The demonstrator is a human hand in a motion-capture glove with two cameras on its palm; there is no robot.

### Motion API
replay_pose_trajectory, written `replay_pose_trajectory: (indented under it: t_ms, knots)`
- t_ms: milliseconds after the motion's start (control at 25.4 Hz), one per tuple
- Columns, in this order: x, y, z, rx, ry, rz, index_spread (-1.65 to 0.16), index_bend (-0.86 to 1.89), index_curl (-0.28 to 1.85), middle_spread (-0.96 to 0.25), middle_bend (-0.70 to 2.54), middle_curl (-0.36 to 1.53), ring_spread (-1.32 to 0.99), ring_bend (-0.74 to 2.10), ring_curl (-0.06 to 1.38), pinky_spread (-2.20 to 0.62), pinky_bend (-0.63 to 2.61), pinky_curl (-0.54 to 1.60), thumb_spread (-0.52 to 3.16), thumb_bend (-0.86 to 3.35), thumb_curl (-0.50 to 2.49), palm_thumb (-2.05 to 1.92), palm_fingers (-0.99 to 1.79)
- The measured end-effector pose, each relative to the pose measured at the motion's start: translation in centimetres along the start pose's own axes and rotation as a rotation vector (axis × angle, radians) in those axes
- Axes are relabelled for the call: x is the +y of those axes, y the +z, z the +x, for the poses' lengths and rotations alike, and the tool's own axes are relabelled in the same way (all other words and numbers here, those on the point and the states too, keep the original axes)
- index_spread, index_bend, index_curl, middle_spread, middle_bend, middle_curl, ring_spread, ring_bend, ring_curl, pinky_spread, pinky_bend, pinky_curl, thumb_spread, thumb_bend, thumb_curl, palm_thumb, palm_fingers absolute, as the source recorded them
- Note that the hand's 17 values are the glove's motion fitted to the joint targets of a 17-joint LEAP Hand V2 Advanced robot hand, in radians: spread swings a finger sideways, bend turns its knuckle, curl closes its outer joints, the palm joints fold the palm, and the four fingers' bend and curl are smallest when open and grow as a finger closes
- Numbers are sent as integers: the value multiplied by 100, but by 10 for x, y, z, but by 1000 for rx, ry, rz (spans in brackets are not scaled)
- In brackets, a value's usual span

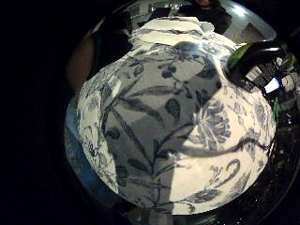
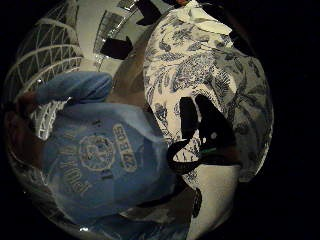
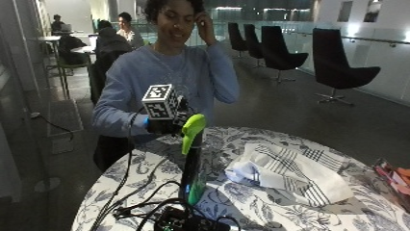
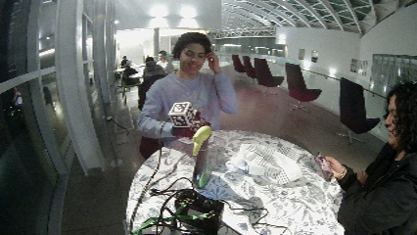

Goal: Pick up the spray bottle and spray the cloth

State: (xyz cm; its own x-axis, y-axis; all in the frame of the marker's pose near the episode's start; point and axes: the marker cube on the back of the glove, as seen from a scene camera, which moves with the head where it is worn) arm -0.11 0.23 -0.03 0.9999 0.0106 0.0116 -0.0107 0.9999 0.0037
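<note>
Outside view shows a tall, dark spray bottle (image 3: 191, 163) with a bright green trigger head standing upright on the round table (image 3: 154, 168), whose covering is white with a blue floral print. Its contents cannot be made out. The gloved right hand (image 3: 164, 126) sits just behind the trigger head; whether its fingers grip it cannot be told, while a crumpled white cloth (image 3: 288, 173) with dark checked stripes lies beside the bottle.
</note>
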Motion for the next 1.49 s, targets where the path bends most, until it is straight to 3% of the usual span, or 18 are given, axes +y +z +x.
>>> replay_pose_trajectory:
  t_ms: [275, 629, 825, 1061, 1493]
  knots:
    - [2, -6, 10, -20, 44, 25, -29, 8, 9, -3, 48, 20, 0, 41, 19, 17, 31, 16, 77, 37, 16, 58, 57]
    - [0, -8, 11, -69, 69, 60, -35, 9, 12, -3, 49, 26, 1, 44, 23, 21, 31, 22, 102, 35, 22, 62, 53]
    - [-8, -23, 34, -380, 160, 242, -38, 5, 11, -3, 43, 27, 1, 48, 26, 21, 36, 26, 108, 32, 24, 63, 46]
    - [-19, -46, 83, -672, 376, 506, -41, 2, 8, -1, 37, 28, 2, 48, 28, 22, 50, 31, 100, 19, 24, 58, 29]
    - [-39, -46, 121, -671, 529, 620, -41, 8, 7, 1, 39, 31, 4, 49, 27, 23, 57, 34, 95, 7, 26, 59, 23]
